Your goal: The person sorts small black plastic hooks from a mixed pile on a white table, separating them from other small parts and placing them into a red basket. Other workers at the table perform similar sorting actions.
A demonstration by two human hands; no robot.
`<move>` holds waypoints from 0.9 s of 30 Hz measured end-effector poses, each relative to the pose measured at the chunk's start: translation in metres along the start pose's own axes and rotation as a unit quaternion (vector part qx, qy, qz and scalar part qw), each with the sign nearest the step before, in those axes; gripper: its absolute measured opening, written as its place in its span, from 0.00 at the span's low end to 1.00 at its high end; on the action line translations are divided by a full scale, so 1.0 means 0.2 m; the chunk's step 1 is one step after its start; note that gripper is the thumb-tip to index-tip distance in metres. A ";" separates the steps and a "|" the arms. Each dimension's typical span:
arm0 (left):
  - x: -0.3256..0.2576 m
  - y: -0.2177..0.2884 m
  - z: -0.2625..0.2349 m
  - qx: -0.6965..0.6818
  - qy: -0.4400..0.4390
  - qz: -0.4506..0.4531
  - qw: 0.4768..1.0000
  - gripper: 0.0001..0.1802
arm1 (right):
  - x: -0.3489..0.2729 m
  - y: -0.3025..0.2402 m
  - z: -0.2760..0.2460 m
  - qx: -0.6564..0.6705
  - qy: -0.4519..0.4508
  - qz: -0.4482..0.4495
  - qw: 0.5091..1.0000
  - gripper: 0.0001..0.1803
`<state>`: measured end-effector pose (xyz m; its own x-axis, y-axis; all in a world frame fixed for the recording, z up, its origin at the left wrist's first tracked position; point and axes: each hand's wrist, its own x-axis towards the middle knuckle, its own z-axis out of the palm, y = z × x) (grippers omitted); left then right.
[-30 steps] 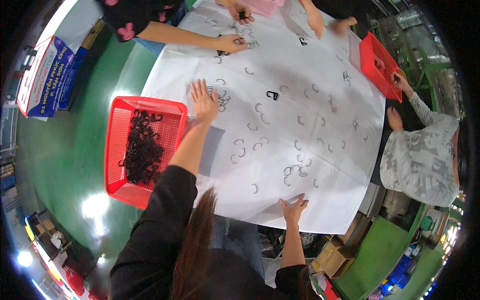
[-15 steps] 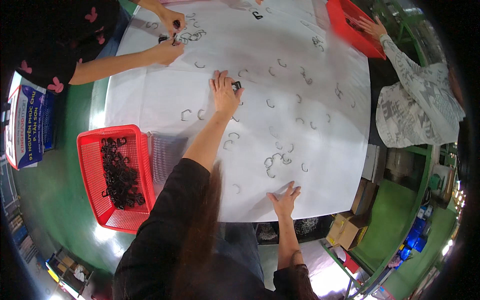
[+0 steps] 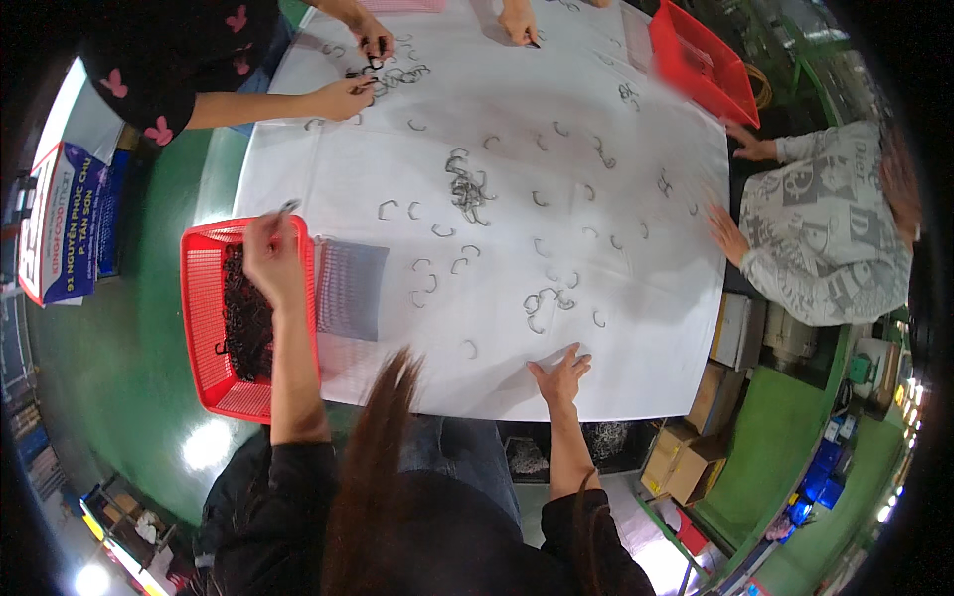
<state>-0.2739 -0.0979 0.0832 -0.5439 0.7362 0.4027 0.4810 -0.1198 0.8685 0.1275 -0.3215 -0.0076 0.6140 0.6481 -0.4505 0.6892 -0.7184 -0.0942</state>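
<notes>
The left hand has swung off the white sheet and now hangs over the red basket at the table's left edge; half a second ago it was out over the middle of the sheet, fingers on a loose hook. Its fingers are pinched together on a small dark hook, which sticks up just past the fingertips. Judged from this, the carry is nearly done and the hook is at the point of release. Directly below the grip lies the heap of dark hooks already in the basket.

The right hand has stayed where it was, flat on the near edge of the sheet, fingers spread apart and holding nothing. A small cluster of hooks lies just beyond its fingertips.

The pinched hook is thin, dark and curved like an open letter C; finer detail is too small to tell. Many more of the same kind are scattered singly across the sheet, well apart from the grip, with a tangled clump near the centre.

Other people's hands work the far and right sides. One hand holds hooks at the far-left corner, and a second red basket sits at the far-right corner.
</notes>
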 end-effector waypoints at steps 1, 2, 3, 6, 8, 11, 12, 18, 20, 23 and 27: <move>0.03 -0.02 -0.13 0.054 0.017 -0.065 0.996 0.07 | 0.00 -0.01 0.00 -0.002 -0.004 0.005 1.000 0.63; 0.04 -0.03 -0.25 0.265 -0.001 0.037 0.964 0.08 | 0.01 -0.02 -0.01 -0.011 -0.010 0.012 1.000 0.63; 0.03 -0.05 -0.27 0.269 0.036 0.115 0.956 0.10 | 0.01 -0.02 -0.01 -0.018 -0.017 0.020 0.999 0.64; -0.12 -0.09 -0.13 0.185 0.001 0.135 0.973 0.15 | 0.01 -0.05 -0.04 -0.028 -0.028 0.028 0.999 0.64; -0.30 -0.12 0.10 0.098 -0.195 0.059 0.974 0.18 | 0.01 -0.07 -0.05 -0.027 -0.030 0.027 0.999 0.63; -0.40 -0.24 0.59 0.106 -0.212 0.025 0.971 0.22 | 0.00 -0.09 -0.08 -0.027 -0.028 0.028 0.999 0.63; -0.39 -0.29 0.72 0.180 -0.196 -0.006 0.964 0.24 | -0.01 -0.09 -0.08 -0.028 -0.023 0.025 0.999 0.63; -0.35 -0.33 1.25 0.181 -0.343 0.253 0.886 0.29 | -0.01 -0.06 -0.06 -0.038 0.003 -0.004 0.999 0.62; -0.53 -0.20 1.29 0.099 -0.427 0.299 0.847 0.27 | -0.01 -0.05 -0.06 -0.028 -0.004 -0.006 1.000 0.63; -0.89 0.02 1.21 -0.033 -0.530 0.313 0.787 0.27 | -0.01 -0.04 -0.06 -0.010 -0.017 0.003 1.000 0.63; -1.10 0.11 0.91 -0.068 -0.429 0.205 0.877 0.28 | 0.00 -0.05 -0.07 -0.024 -0.018 -0.002 1.000 0.63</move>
<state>-0.0182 -0.1400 -0.0384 0.4018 0.8359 0.3739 0.3972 -0.5270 0.7513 0.1258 -0.3115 0.0062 0.5976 0.6405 -0.4823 0.7094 -0.7027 -0.0543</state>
